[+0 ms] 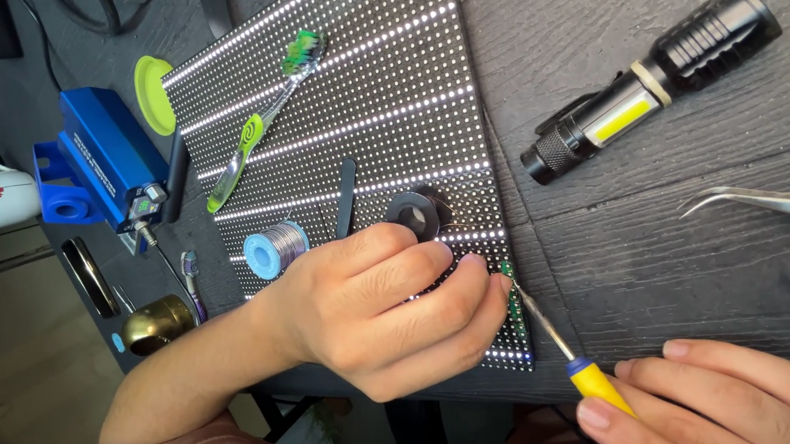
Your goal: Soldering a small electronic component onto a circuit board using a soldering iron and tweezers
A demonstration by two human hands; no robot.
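Working at the near right edge of the LED panel [368, 104], you are bringing the soldering iron [557, 349] in at a slant, its thin tip meeting the small green strip [509, 296] that sits on the panel's edge. You are doing well to keep the tip low and steady on that one spot, and to keep the heel of your left hand [377, 312] planted on the panel so nothing slides; it looks wise to keep your fingertips clear of the hot metal.

Your left grip is closing rather than spreading: the fingers are curled together, thumb and forefinger pressing at the top of the green strip, pinning it against the panel. Your right hand [733, 419] is pinching the yellow handle of the iron, fingers pressed together around it like a pen.

Lying just beyond your left hand are a spool of solder wire [275, 249] and a black ring [413, 216], both on the panel. A black flashlight [655, 83] and metal tweezers [783, 201] are resting well apart on the dark bench [680, 269].
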